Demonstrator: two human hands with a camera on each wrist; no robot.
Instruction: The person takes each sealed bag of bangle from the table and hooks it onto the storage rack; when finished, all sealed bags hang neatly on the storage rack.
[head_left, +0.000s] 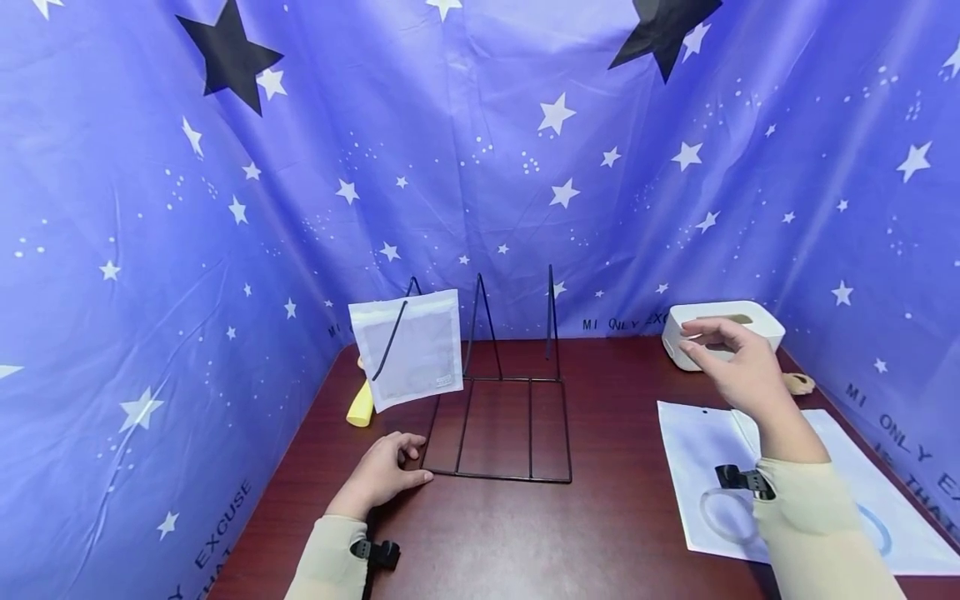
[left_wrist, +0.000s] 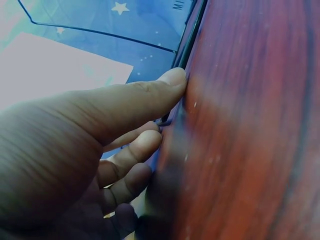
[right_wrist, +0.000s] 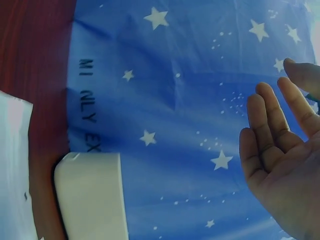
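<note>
The left hand [head_left: 378, 475], fingers bent, is touching a corner of a black wire rack [head_left: 531, 429], whether gripping I cannot tell; just beyond it, a white pouch [head_left: 422, 350] is resting tilted in the rack; the relaxed, empty right hand [head_left: 738, 367] is hovering near a white box [right_wrist: 92, 197]

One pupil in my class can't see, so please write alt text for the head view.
A person's left hand is at the near-left corner of a black wire rack holding a flat, square whitish pouch. The empty right hand is raised, partly hiding a white slotted box on a reddish-brown table.
</note>
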